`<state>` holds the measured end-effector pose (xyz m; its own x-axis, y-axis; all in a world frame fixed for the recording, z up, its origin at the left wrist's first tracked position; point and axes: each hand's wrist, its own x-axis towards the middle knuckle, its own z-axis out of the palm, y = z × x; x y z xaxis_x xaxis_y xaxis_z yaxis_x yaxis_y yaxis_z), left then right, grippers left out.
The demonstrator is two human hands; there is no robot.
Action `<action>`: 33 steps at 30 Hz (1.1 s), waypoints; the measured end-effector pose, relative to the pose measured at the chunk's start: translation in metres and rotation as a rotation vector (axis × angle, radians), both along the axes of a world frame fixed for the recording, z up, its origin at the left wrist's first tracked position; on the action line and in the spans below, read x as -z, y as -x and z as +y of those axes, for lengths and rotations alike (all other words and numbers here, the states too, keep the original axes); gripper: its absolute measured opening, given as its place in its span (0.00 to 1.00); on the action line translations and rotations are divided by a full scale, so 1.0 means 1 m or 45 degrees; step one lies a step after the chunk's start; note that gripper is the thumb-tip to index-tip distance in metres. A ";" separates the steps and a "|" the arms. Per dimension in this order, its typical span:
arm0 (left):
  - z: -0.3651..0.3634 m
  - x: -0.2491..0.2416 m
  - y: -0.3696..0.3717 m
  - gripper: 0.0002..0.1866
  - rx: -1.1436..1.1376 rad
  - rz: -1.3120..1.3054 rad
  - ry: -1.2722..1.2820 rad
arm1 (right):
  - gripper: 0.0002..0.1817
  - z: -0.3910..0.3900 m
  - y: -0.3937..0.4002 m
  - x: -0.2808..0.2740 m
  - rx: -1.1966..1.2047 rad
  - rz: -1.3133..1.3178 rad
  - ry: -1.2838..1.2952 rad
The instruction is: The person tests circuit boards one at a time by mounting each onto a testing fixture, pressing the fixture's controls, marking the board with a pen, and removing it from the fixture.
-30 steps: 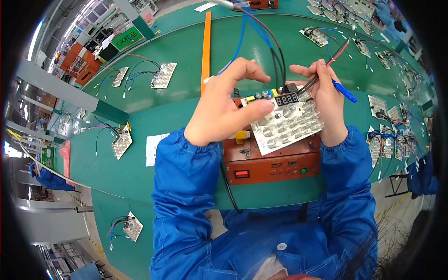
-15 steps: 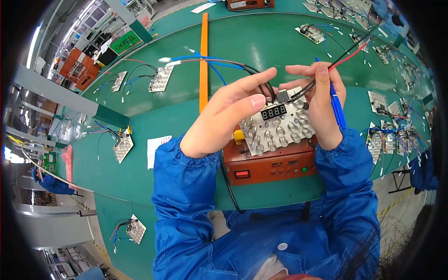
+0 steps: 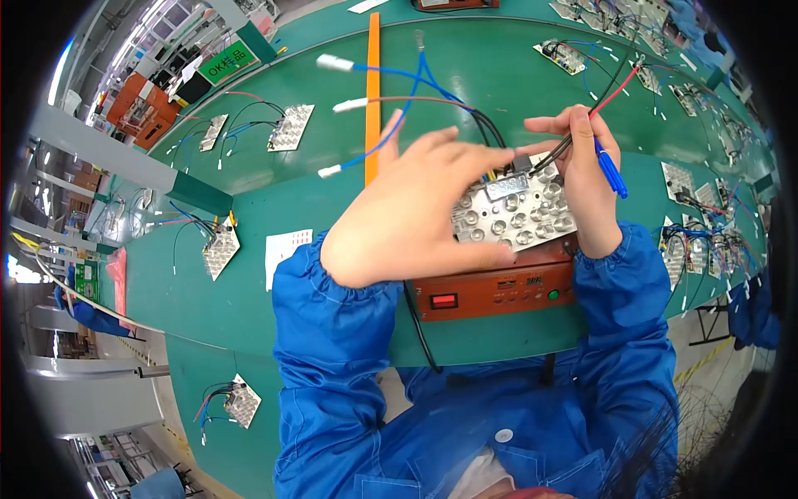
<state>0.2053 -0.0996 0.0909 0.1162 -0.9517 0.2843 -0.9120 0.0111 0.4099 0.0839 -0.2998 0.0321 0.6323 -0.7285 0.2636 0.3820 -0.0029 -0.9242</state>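
Note:
A white circuit board (image 3: 519, 220) with clear round lenses and a small digit display (image 3: 507, 187) lies tilted over an orange-red power box (image 3: 490, 295). My left hand (image 3: 424, 208) reaches across the board's left part, fingers spread, thumb at the lower edge and index finger near the black connector at the top. My right hand (image 3: 590, 179) is at the board's right edge, pinching red and black wires (image 3: 611, 104) between thumb and fingers. A blue pen (image 3: 611, 170) is tucked in that same hand. Blue wires (image 3: 386, 145) with white connectors fan out beyond my left hand.
An orange strip (image 3: 373, 91) crosses the green table (image 3: 316, 195). More wired boards lie to the left (image 3: 291, 129), and several are clustered at right (image 3: 690, 249). A white paper (image 3: 287, 254) lies by my left sleeve. A black cable (image 3: 420, 324) hangs from the box.
My left hand has moved from the wires at the board's top to across its left side. The blue wires have swung and spread, and the display digits look dimmer.

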 end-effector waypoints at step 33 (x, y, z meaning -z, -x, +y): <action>-0.009 0.061 -0.010 0.42 0.092 0.368 0.041 | 0.58 -0.025 0.084 0.041 -0.481 0.370 1.118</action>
